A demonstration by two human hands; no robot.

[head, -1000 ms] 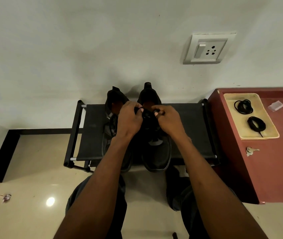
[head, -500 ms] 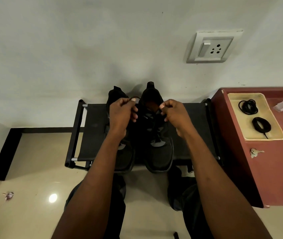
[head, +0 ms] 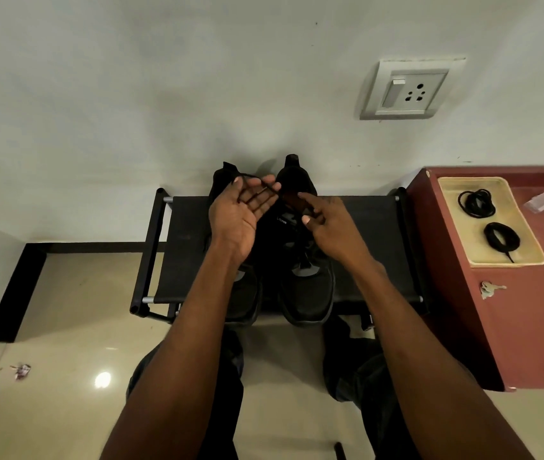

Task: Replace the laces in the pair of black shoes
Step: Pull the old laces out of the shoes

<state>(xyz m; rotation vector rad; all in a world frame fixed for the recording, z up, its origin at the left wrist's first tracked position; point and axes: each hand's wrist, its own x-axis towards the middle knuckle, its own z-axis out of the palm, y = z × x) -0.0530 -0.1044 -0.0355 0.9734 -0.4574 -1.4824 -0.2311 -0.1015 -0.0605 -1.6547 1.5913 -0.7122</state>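
unlacing the right-hand shoe, old lace across my palm

sitting on the black rack [head: 363,220] against the wall are two black shoes [head: 307,287], side by side, toes toward me. they look light and soft in the upper, stiffer at the sole; i judge the collar or the heel the firm place to steady one, since the knit would just fold under my fingers.

beside the rack stands a red counter [head: 529,327] carrying one cream tray [head: 456,234]. in it lie two coiled black laces [head: 476,203], apart from each other, one per shoe by my count. they should handle as limp, light cord, likely to uncoil when lifted, so i would take each by a tip rather than the bundle.

my left hand [head: 242,210] is raised palm up over the shoes, fingers spread and fairly straight, with a thin old lace [head: 257,182] draped loosely across them; nothing pinches it, so it could slide off. my right hand [head: 327,224] hovers at the tongue of the right-hand shoe, fingers loosely curled; whether they nip the lace there i cannot tell, black on black.

smallest: one bunch of keys [head: 489,288] on the counter.
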